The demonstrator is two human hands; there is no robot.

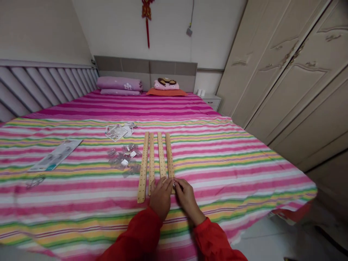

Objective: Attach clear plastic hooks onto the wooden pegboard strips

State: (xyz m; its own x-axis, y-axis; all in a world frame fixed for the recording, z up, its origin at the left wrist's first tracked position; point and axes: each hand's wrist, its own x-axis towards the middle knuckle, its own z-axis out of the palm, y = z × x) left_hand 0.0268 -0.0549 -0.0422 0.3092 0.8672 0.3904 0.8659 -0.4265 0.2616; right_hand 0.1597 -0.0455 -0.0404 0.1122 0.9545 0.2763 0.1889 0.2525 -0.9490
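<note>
Several long wooden slats (156,159) with rows of holes lie side by side on a striped bedspread (217,163). My left hand (161,197) rests over the near ends of the middle slats, fingers curled down on them. My right hand (186,197) pinches the near end of the rightmost slat (170,156), where a small metal piece shows between the fingertips. Both sleeves are red.
Clear plastic bags of small metal hardware (123,157) lie left of the slats, more of them (118,131) further back. A printed sheet (56,155) lies at the left. Pillows (119,85) sit by the headboard. A wardrobe (293,72) stands at the right.
</note>
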